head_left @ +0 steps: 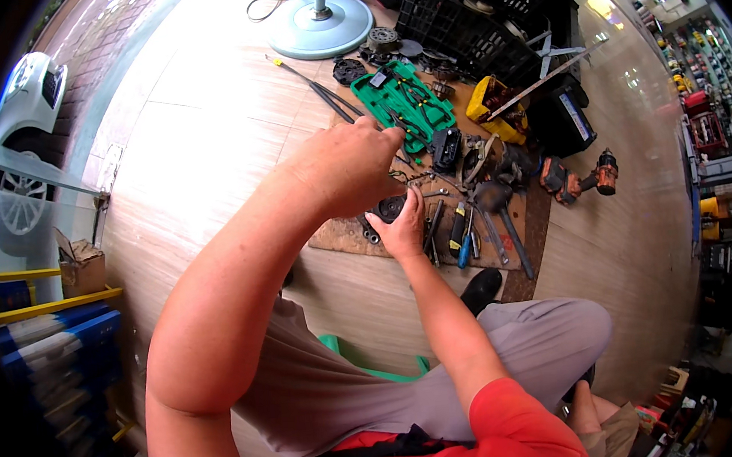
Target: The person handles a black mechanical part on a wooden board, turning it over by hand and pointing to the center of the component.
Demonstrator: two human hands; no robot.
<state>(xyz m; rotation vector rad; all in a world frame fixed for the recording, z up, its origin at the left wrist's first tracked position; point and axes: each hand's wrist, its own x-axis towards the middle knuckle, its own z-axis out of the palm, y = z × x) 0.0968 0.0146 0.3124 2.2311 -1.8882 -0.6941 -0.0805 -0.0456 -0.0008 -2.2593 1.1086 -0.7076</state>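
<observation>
My right hand (405, 228) is low over a brown cardboard mat (341, 241), thumb and fingers curved round the edge of a black round part (392, 208). Above and to the left of it, my left hand (346, 166) is raised with its fingers curled downward. Its fingertips are hidden behind the hand, so whatever they pinch cannot be made out. Small metal rings (372, 236) lie beside the round part. To the right of my right hand are a blue-handled screwdriver (465, 251), a yellow and black utility knife (457, 230) and a hammer (502, 209).
A green tool case (414, 96) lies open beyond my hands. Behind it stand black plastic crates (462, 28) and a pale round stand base (320, 28). Rightward are a yellow container (494, 108), a black battery (562, 118) and a cordless drill (581, 179). Another person's leg (610, 433) shows lower right.
</observation>
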